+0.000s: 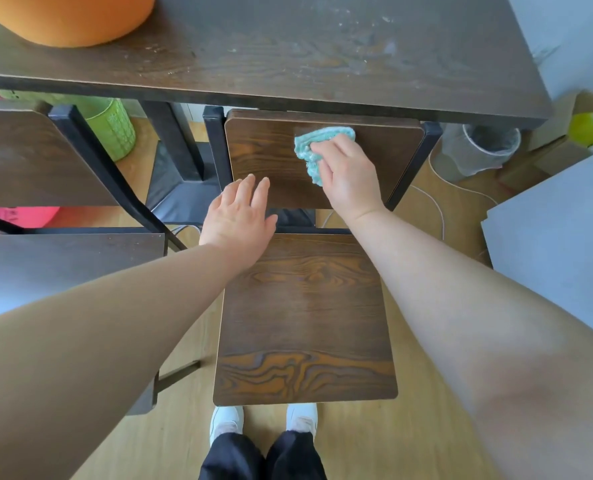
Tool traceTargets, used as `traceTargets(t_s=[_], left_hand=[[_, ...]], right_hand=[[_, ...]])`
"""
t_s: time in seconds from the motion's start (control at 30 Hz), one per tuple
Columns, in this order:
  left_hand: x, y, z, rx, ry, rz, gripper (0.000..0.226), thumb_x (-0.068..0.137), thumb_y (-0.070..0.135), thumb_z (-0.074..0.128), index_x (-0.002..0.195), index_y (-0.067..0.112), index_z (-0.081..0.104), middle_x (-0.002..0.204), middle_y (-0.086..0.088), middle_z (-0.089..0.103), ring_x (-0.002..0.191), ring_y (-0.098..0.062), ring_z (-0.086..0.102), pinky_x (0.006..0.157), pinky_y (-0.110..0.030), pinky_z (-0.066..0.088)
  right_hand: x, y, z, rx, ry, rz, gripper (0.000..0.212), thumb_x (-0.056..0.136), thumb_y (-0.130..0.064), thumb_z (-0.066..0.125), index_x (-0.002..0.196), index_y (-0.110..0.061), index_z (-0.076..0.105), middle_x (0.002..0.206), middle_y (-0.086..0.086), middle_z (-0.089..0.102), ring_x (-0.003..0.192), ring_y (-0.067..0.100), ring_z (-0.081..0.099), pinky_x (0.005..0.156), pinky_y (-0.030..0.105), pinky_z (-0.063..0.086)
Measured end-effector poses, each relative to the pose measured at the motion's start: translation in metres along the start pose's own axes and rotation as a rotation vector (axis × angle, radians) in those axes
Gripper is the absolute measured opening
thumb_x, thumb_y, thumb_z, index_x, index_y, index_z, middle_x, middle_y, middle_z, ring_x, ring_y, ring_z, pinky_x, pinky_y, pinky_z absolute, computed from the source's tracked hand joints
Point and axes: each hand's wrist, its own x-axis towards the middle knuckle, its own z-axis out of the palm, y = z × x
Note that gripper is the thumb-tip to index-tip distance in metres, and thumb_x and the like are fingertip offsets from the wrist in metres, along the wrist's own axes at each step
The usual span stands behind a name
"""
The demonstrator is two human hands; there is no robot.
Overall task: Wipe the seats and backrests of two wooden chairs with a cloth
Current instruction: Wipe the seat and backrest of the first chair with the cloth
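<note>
A wooden chair stands right in front of me, its seat (305, 317) below and its backrest (263, 150) tucked under the table edge. My right hand (348, 174) grips a crumpled teal cloth (314, 147) and presses it against the upper middle of the backrest. My left hand (239, 216) lies flat with straight fingers at the backrest's lower left corner. A second wooden chair stands to the left, with its backrest (28, 157) and seat (63, 268) partly out of frame.
A dark wooden table (288, 57) with dusty smears spans the top, carrying an orange round object (70, 15). A green bin (115, 129) sits under it. A clear-lined waste bin (478, 150), white cables and grey boards (558, 237) lie to the right. My white shoes (263, 420) stand on the wooden floor.
</note>
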Motion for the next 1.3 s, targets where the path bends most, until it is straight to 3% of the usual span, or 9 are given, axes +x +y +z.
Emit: traceTargets(t_s=[0.27,0.4,0.7,0.77,0.93,1.3], left_hand=[[0.006,-0.009,0.022,0.008,-0.041,-0.021,0.061,0.1,0.044,0.036,0.153,0.018,0.018,0.158,-0.007,0.023,0.144,-0.028,0.021,0.114,-0.045,0.026],[0.009,-0.012,0.035,0.002,-0.063,-0.038,0.061,0.1,0.043,0.036,0.152,0.018,0.018,0.158,-0.007,0.023,0.143,-0.027,0.021,0.114,-0.044,0.026],[0.004,-0.016,0.066,-0.006,-0.128,-0.083,0.061,0.1,0.044,0.035,0.153,0.019,0.016,0.158,-0.007,0.022,0.143,-0.027,0.02,0.114,-0.045,0.025],[0.001,-0.016,0.069,0.0,-0.126,-0.09,0.061,0.1,0.044,0.035,0.153,0.018,0.017,0.158,-0.008,0.022,0.143,-0.028,0.021,0.114,-0.045,0.025],[-0.008,-0.015,0.061,-0.007,-0.114,-0.107,0.062,0.1,0.044,0.035,0.153,0.018,0.016,0.158,-0.008,0.022,0.144,-0.027,0.021,0.115,-0.045,0.025],[-0.02,-0.014,0.009,-0.009,-0.024,-0.083,0.061,0.099,0.043,0.037,0.152,0.019,0.019,0.158,-0.007,0.025,0.144,-0.027,0.022,0.114,-0.043,0.026]], right_hand=[[-0.011,0.011,0.033,-0.058,-0.078,-0.124,0.033,0.083,-0.008,0.072,0.115,-0.004,0.065,0.109,0.012,0.064,0.101,0.027,0.063,0.083,0.036,0.057],[-0.025,0.018,0.059,-0.057,-0.15,-0.197,0.034,0.075,0.0,0.076,0.108,-0.002,0.067,0.099,0.013,0.064,0.09,0.029,0.063,0.067,0.038,0.059],[-0.053,0.03,0.107,-0.112,-0.285,-0.228,0.018,0.077,0.004,0.067,0.093,-0.004,0.067,0.088,0.009,0.058,0.081,0.028,0.057,0.049,0.04,0.051],[-0.056,0.028,0.109,-0.1,-0.286,-0.195,0.017,0.077,0.004,0.067,0.092,-0.005,0.067,0.088,0.008,0.058,0.082,0.027,0.056,0.05,0.04,0.052],[-0.061,0.006,0.087,0.022,-0.203,-0.022,0.025,0.077,0.002,0.071,0.101,-0.005,0.068,0.097,0.009,0.062,0.092,0.027,0.059,0.069,0.039,0.056],[0.001,-0.018,-0.01,0.094,0.121,-0.002,0.024,0.09,-0.011,0.062,0.113,-0.004,0.067,0.11,0.011,0.064,0.103,0.024,0.062,0.083,0.033,0.057]])
